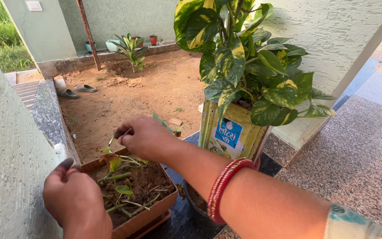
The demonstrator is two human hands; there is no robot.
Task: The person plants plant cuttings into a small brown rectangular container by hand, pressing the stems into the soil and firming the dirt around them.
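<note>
- The right hand (144, 137) hovers over the far edge of the terracotta planter (149, 217), thumb and forefinger pinched on a thin green stem (112, 140) that rises from the soil
- A stack of red bangles (226, 186) circles the right wrist, on the near side of the planter, and a patterned sleeve shows at the forearm's end
- The left hand (74, 199) sits at the planter's near left corner, fingers curled inward with the thumb up; whether it grips the rim or anything else I cannot tell, since only its back shows
- Inside the planter lie dark soil and several small cuttings (122, 190) with green stalks and a few pale leaves, some leaning, some flat on the soil
- The planter rests on a matching saucer on a dark polished ledge (177, 221)
- Just right of the planter stands a yellow tin (233, 135) holding a big variegated pothos (244, 62), its leaves spreading above the right arm
- Beyond the planter is a patch of bare earth (151, 88) with a small green plant (131, 51) growing at its far side
- A pair of grey slippers (77, 90) lies on the earth, far left of the planter
- Small pots (111, 44) line the wall at the far end
</note>
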